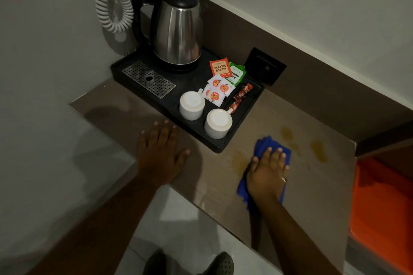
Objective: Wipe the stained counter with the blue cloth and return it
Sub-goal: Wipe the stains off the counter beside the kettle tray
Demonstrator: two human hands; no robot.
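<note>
Spread fingers (271, 154) of the right hand (266, 174) are pressed flat on the blue cloth (263, 143), which is held against the bench (223, 185) amid yellowish stains (318, 150). Beside it, the left hand (159, 154) is laid flat with fingers apart, gripping nothing. Just beyond, a black tray (214, 143) is seen carrying two upturned white cups (218, 124), sachets (220, 87) and a steel kettle (177, 29).

The brown counter (279, 118) runs across mid-frame. On it: a black tray (138, 83) at upper centre, yellow stains (318, 150) at right, the blue cloth (262, 144) under my right grip (266, 172), my left grip (161, 152) flat at centre-left.
</note>
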